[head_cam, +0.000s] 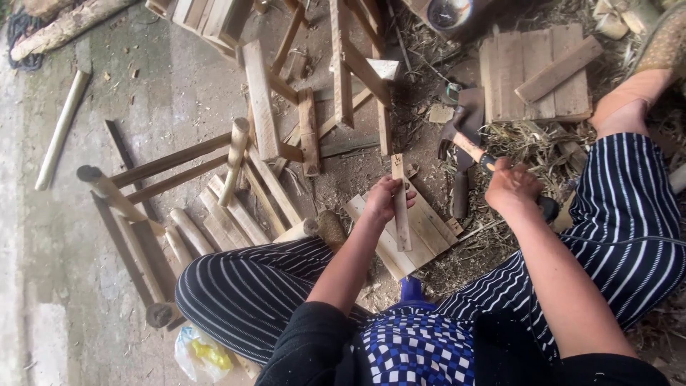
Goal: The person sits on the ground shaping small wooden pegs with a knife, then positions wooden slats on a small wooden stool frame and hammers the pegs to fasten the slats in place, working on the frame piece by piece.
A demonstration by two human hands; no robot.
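Note:
My left hand [386,200] grips a narrow wooden slat [399,187], holding it upright over a small panel of joined wooden boards [429,232] that lies on the ground between my knees. My right hand [511,187] is closed around the wooden handle of a hammer [463,136], whose dark head points up and to the left, above the slat's top end. A dark chisel-like tool [460,191] lies on the ground between my two hands.
A partly built wooden frame of round poles and slats [179,179] lies to the left. More slats and a frame [343,78] are ahead. A small pallet-like board panel [536,71] sits at upper right. Straw and chips cover the ground. A plastic bag [196,354] lies lower left.

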